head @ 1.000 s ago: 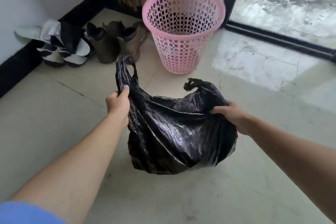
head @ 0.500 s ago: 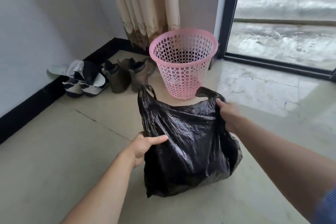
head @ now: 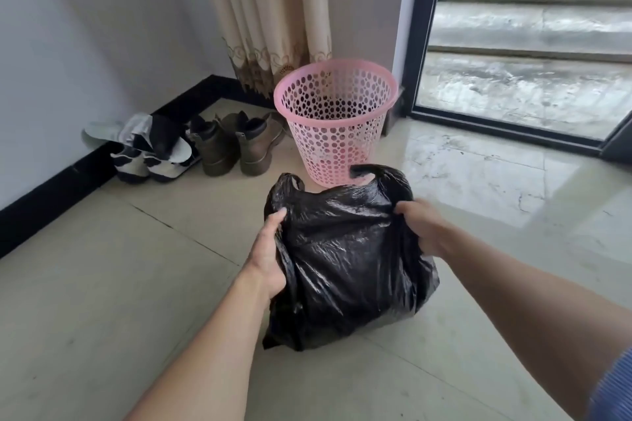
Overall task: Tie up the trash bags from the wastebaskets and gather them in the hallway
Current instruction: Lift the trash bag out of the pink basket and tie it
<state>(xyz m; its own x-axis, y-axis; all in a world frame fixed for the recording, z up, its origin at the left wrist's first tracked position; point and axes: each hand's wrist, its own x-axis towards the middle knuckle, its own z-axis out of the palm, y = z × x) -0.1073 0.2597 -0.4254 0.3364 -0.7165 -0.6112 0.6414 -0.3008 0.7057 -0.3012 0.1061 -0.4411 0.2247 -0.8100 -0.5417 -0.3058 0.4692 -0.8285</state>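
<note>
A full black trash bag (head: pixel 345 260) sits on the pale tiled floor in front of me, its two handle loops sticking up at the top corners. My left hand (head: pixel 268 251) grips the bag's left side, thumb on the front just below the left loop. My right hand (head: pixel 422 224) grips the plastic at the upper right, just below the right loop. Behind the bag stands a pink perforated wastebasket (head: pixel 337 120) with no liner visible inside it.
Brown boots (head: pixel 232 143) and black-and-white shoes (head: pixel 150 150) line the wall at left. A beige curtain (head: pixel 270 10) hangs behind the basket. A dark-framed glass door (head: pixel 526 44) to a wet balcony is at right. Open tiled floor (head: pixel 102 284) lies to my left.
The view has risen and drawn back. My left hand slid up the bag's left side toward its loop; my right hand shifted lower on the right corner. The bag settled on the floor.
</note>
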